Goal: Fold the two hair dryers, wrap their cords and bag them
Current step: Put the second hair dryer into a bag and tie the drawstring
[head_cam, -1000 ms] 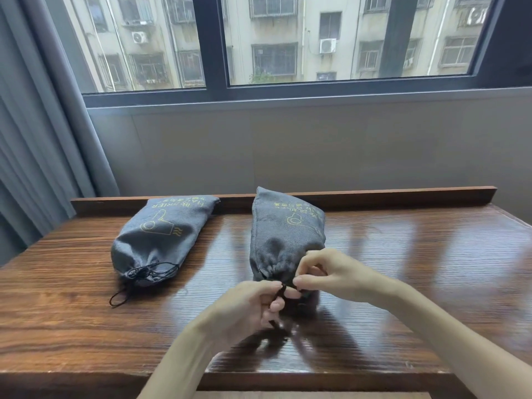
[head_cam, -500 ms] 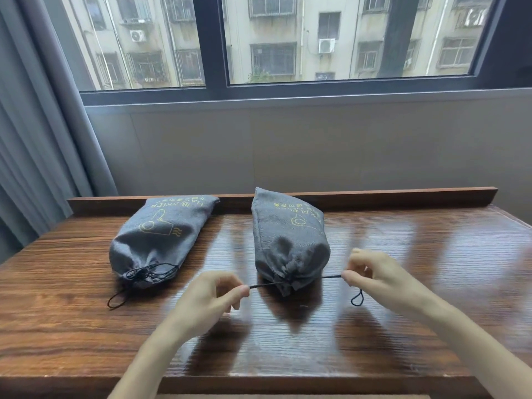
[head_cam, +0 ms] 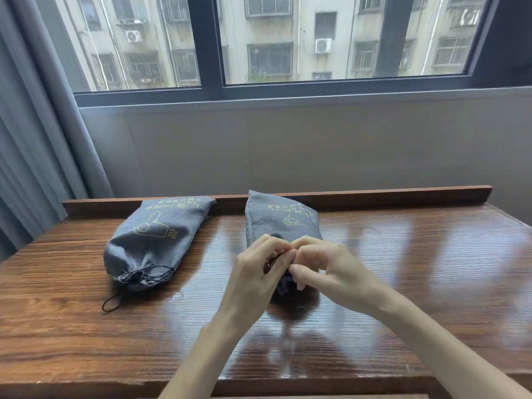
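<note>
Left bag (head_cam: 152,240) lies flat on the wooden table (head_cam: 417,269), mouth cinched, black drawstring (head_cam: 138,279) bunched, one loop trailing. Right bag (head_cam: 276,223) at table centre. Left hand (head_cam: 259,272) and right hand (head_cam: 325,272) meet at its mouth, fingertips pinched on its cord (head_cam: 276,258); blurred.

Glossy wooden table (head_cam: 403,283), matt cloth bags (head_cam: 155,234)

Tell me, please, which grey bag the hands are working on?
The right-hand grey bag, at the table's middle; both hands meet at its mouth, while the left grey bag lies untouched.
</note>
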### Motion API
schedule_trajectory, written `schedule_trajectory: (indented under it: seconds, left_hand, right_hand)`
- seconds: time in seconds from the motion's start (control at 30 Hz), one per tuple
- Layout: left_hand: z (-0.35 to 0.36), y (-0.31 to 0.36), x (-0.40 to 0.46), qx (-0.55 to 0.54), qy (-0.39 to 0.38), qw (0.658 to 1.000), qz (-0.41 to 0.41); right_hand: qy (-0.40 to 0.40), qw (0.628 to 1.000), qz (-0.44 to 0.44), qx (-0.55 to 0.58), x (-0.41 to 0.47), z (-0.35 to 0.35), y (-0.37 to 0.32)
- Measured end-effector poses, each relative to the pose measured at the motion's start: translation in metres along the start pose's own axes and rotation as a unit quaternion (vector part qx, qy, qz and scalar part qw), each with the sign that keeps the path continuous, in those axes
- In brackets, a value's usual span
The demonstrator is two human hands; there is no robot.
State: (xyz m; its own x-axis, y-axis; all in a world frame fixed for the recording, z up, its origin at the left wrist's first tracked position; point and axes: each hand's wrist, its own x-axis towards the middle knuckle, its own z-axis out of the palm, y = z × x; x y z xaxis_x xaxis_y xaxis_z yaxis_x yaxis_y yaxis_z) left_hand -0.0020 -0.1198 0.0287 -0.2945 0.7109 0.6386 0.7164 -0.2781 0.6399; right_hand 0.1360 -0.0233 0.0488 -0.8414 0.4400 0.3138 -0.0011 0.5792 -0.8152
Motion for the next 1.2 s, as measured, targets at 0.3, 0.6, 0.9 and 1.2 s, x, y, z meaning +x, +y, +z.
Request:
schedule_trajectory:
  seconds: [0.3, 0.6, 0.9, 1.2]
  left_hand:
    - [0.018, -0.011, -0.03, -0.003, 0.094, 0.995, -0.022]
    - [0.03, -0.015, -0.031, -0.012, 0.1, 0.995, -0.012]
    - [0.022, -0.019, -0.026, -0.193, 0.028, 0.971, -0.142]
    - [0.016, -0.017, -0.02, -0.323, 0.008, 0.926, -0.194]
  right_hand:
    - [0.023, 0.993, 0.034, 0.111, 0.005, -0.003, -0.002]
    - [0.012, 0.996, 0.047, 0.079, -0.008, -0.005, 0.0]
    - [0.044, 0.999, 0.01, 0.018, -0.028, -0.012, 0.005]
    - [0.033, 0.996, 0.081, -0.007, -0.044, -0.024, 0.028]
